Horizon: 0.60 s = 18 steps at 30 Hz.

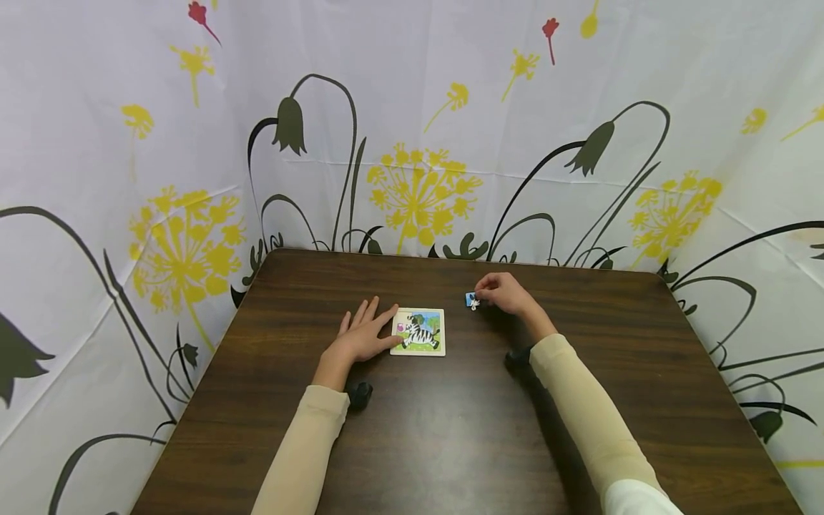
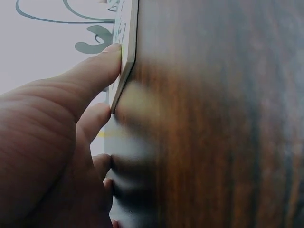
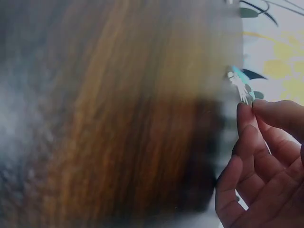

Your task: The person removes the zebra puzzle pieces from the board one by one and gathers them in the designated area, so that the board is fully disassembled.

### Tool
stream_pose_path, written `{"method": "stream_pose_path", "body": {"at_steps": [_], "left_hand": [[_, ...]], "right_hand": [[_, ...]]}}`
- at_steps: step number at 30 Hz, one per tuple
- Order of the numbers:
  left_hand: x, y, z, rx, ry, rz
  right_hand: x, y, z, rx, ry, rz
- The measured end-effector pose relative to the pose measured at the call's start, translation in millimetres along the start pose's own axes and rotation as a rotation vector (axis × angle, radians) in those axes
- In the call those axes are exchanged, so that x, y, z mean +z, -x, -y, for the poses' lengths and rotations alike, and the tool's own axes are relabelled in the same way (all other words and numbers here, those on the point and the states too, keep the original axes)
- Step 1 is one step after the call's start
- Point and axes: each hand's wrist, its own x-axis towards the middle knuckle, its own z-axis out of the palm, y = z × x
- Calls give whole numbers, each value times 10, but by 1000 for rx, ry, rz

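A square zebra puzzle board with a pale rim lies flat on the brown table. My left hand rests at its left side, thumb and index finger touching the board, the other fingers spread out straight. From the left wrist view, the thumb presses on the rim of the board. To the right of the board, my right hand pinches a small blue, black and white puzzle piece between thumb and fingertips. The right wrist view shows this piece held near the tips; its lower part is hidden by the fingers.
The dark wood table ends at a back edge just beyond the hands. A white curtain with printed flowers hangs behind and at both sides. A black wrist device sits at the left wrist, another dark one at the right.
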Motion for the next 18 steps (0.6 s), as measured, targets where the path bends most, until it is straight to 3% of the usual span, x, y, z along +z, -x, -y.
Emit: {"method": "stream_pose_path", "body": {"at_steps": [13, 18], "left_hand": [[-10, -42, 15, 5, 1, 15], [-6, -54, 37, -12, -9, 43]], "right_hand": [[-37, -11, -31, -16, 44, 26], [-37, 4, -17, -8, 87, 80]]}}
